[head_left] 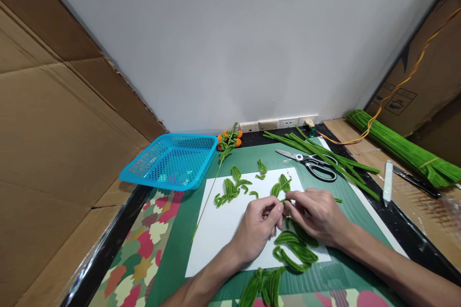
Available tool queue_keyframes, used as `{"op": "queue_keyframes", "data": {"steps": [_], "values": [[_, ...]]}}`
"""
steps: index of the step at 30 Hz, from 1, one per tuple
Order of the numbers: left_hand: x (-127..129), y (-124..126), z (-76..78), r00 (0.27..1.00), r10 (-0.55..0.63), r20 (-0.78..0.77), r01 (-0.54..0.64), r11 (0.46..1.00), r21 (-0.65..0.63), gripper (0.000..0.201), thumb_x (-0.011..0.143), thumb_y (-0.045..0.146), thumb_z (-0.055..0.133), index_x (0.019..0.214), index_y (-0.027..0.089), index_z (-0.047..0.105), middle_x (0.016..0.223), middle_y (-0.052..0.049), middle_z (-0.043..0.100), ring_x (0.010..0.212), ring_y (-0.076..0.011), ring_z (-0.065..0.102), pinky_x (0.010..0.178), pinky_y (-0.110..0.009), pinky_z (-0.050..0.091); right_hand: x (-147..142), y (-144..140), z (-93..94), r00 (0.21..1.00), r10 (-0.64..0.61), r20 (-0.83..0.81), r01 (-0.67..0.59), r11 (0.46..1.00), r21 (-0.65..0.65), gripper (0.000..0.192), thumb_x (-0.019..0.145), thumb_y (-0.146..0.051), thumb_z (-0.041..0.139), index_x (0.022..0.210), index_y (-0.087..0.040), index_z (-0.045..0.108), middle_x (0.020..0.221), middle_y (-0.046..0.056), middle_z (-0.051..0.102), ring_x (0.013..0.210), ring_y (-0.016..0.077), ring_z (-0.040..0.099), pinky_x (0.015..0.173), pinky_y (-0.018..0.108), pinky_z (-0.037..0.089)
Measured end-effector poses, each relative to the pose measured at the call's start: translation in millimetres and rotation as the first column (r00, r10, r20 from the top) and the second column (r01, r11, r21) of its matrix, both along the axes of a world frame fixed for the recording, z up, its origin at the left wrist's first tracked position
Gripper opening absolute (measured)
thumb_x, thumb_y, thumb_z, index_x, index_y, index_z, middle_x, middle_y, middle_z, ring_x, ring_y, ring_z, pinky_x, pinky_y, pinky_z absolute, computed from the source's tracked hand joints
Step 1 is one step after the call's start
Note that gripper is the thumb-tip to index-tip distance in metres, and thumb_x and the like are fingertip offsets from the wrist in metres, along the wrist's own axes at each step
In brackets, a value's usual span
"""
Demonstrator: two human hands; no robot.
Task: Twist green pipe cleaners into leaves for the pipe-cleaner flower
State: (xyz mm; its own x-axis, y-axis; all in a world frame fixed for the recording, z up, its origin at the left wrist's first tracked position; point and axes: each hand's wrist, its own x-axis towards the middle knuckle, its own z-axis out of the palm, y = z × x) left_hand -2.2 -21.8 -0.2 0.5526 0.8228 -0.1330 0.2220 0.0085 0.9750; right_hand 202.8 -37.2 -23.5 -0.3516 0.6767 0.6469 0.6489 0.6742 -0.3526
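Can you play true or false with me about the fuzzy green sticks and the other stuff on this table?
1. Both hands, left hand and right hand, pinch a green fuzzy piece between them. True.
2. The blue basket is full of green sticks. False: nothing shows inside it.
3. The scissors lie on the table, in nobody's hand. True.
4. The white paper has red leaves on it. False: the bent leaf shapes on it are green.
5. A big bundle of green sticks lies far right. True.

Likely a makeshift craft booth; cardboard walls (54,105), cutting mat (187,244), pipe-cleaner bundle (403,148).
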Motion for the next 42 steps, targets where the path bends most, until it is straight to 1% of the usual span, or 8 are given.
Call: {"op": "queue_keyframes", "data": {"steps": [11, 19, 25, 31, 42], "values": [[0.2, -0.3, 0.3, 1.0, 0.003, 0.011, -0.003, 1.0, -0.014, 0.044, 0.106, 0.053, 0.051, 0.081, 0.018, 0.059, 0.069, 0.001, 0.059, 0.056, -0.0114, 0.049, 0.058, -0.024, 0.04, -0.2, 0.1, 0.6, 1.0, 0.001, -0.012, -0.001, 1.0, 0.0, 0.014, 0.107, -0.019, 0.051, 0.102, -0.016, 0.065, 0.062, -0.002, 0.063, 0.051, 0.0135, 0.051, 0.056, 0.028, 0.035], [-0.8, 0.0, -2.1, 1.0, -0.004, 0.02, 0.004, 1.0, -0.014, 0.043, 0.106, 0.054, 0.05, 0.084, 0.018, 0.059, 0.069, 0.001, 0.059, 0.056, -0.0114, 0.049, 0.057, -0.024, 0.04, 0.7, -0.2, -0.3, 1.0, -0.001, -0.011, 0.001, 1.0, 0.007, 0.012, 0.106, -0.019, 0.052, 0.104, -0.016, 0.064, 0.062, -0.002, 0.063, 0.051, 0.0138, 0.051, 0.057, 0.028, 0.035], [-0.1, -1.1, -2.7, 1.0, -0.022, 0.015, 0.022, 1.0, -0.022, 0.043, 0.106, 0.052, 0.053, 0.079, 0.018, 0.057, 0.07, 0.001, 0.058, 0.06, -0.0118, 0.05, 0.06, -0.024, 0.04, 0.1, -0.1, 0.4, 1.0, -0.011, 0.002, 0.011, 1.0, -0.004, 0.015, 0.107, -0.02, 0.051, 0.102, -0.017, 0.065, 0.063, -0.001, 0.065, 0.051, 0.0137, 0.053, 0.057, 0.028, 0.036], [-0.5, -1.7, -3.5, 1.0, -0.022, 0.012, 0.023, 0.999, -0.024, 0.043, 0.106, 0.052, 0.053, 0.08, 0.018, 0.058, 0.07, 0.002, 0.059, 0.06, -0.0121, 0.05, 0.061, -0.024, 0.04, -0.1, 0.5, 0.6, 1.0, -0.011, -0.004, 0.011, 1.0, 0.0, 0.015, 0.107, -0.02, 0.051, 0.101, -0.017, 0.065, 0.062, -0.001, 0.065, 0.05, 0.0133, 0.052, 0.056, 0.028, 0.036], [0.3, -1.5, -2.0, 1.0, -0.007, 0.012, 0.008, 1.0, -0.017, 0.042, 0.106, 0.049, 0.052, 0.079, 0.018, 0.058, 0.07, 0.001, 0.059, 0.058, -0.0117, 0.049, 0.058, -0.024, 0.04, 0.7, -0.5, -0.7, 1.0, -0.015, 0.011, 0.015, 1.0, -0.002, 0.013, 0.107, -0.021, 0.052, 0.107, -0.016, 0.064, 0.063, -0.002, 0.064, 0.051, 0.0149, 0.053, 0.057, 0.029, 0.037]]}}
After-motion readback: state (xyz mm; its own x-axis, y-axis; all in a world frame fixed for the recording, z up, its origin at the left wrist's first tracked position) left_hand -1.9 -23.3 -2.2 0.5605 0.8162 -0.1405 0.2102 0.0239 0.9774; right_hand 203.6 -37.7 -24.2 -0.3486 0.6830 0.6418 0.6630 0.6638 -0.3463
